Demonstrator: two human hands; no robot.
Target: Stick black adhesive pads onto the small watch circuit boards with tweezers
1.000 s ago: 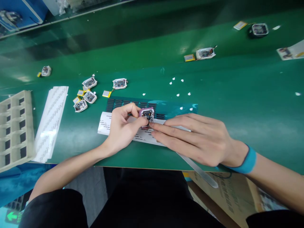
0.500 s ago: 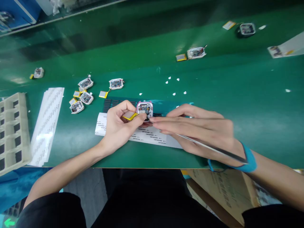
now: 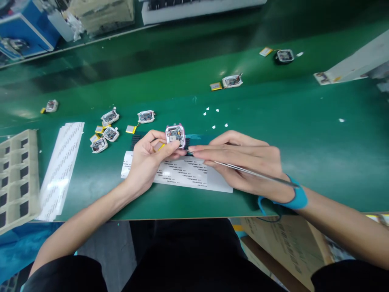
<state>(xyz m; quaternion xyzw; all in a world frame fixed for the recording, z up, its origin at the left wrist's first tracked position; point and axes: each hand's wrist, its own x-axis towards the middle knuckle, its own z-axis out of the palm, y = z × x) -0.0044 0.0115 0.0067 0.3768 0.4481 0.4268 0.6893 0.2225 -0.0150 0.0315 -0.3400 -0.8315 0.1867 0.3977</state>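
Between the thumb and fingers of my left hand (image 3: 148, 158) is a small square watch case (image 3: 175, 136), white and pink, its circuit board facing up. A yellow-edged battery (image 3: 159, 145) lies against the same hand's fingers. My right hand (image 3: 243, 162) is closed around thin metal tweezers (image 3: 255, 173); their tips are just right of the case, apart from it as far as I can see. Below both hands lies a white printed sheet (image 3: 182, 172), over a dark strip sheet (image 3: 138, 141) that my left hand partly covers.
Several open watch cases with batteries lie about, such as one case (image 3: 146, 117) behind my left hand and another (image 3: 232, 81) farther back. White sticker bits (image 3: 214, 127) dot the green bench (image 3: 304, 142). At left are printed strips (image 3: 62, 170) and a compartment tray (image 3: 21, 178).
My left hand has moved the watch case left and slightly up, away from the right hand. The tweezer tips have come out of the case. The camera view has shifted.
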